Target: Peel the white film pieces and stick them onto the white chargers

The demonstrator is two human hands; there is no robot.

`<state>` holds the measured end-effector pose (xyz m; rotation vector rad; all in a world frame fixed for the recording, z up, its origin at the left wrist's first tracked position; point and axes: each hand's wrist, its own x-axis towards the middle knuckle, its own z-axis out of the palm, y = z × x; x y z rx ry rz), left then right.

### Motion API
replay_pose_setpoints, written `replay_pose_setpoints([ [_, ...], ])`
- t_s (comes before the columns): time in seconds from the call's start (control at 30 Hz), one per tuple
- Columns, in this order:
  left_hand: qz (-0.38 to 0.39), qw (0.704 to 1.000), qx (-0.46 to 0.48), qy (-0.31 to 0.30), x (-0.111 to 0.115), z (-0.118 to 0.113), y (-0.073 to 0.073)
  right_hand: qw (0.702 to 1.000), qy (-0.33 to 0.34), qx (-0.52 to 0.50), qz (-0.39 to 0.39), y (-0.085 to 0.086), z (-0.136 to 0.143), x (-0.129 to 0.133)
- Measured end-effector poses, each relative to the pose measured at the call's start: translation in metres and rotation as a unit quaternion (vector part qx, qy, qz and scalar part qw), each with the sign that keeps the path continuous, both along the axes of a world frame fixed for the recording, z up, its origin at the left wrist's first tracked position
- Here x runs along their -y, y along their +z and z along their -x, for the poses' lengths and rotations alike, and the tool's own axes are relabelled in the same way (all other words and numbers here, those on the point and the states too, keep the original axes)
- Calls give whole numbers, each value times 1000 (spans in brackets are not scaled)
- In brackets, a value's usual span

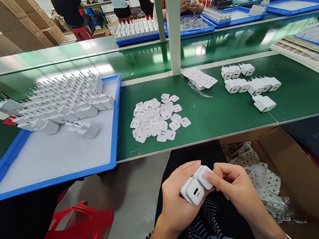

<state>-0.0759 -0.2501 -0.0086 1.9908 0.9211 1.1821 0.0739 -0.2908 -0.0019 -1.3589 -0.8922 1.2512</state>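
Note:
My left hand (173, 199) is wrapped round two white plug chargers side by side, their faces turned up towards me. The nearer charger (192, 191) shows a dark port slot. On the face of the other charger (203, 176) lies the thumb of my right hand (234, 184), its index finger curled at the charger's side. Whether a loose piece sits under that thumb is hidden. Just beyond my hands, a pile of thin white face plates (153, 118) with slots is spread on the green bench (203, 122).
At the left stands a blue-rimmed tray (114, 123) with many chargers, pins up. Several chargers (251, 83) and a stack of white sheets (200, 78) lie on the bench. A metal post (173, 27) rises behind. An open carton (303, 177) and a red stool (83, 230) flank me.

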Motion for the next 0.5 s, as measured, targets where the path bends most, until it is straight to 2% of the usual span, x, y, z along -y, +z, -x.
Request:
replay_pose_setpoints([
  [0.2,115,992,44,-18,-2,-4,4,1000,17,-10,-11,-1,2,-3],
  [0.37,170,982,73,-48,-4,-3,3,1000,25,10,-3,-1,6,-1],
  [0.5,187,978,80,-49,-8,0,-1,991,111,66,-25,3,-6,-23],
])
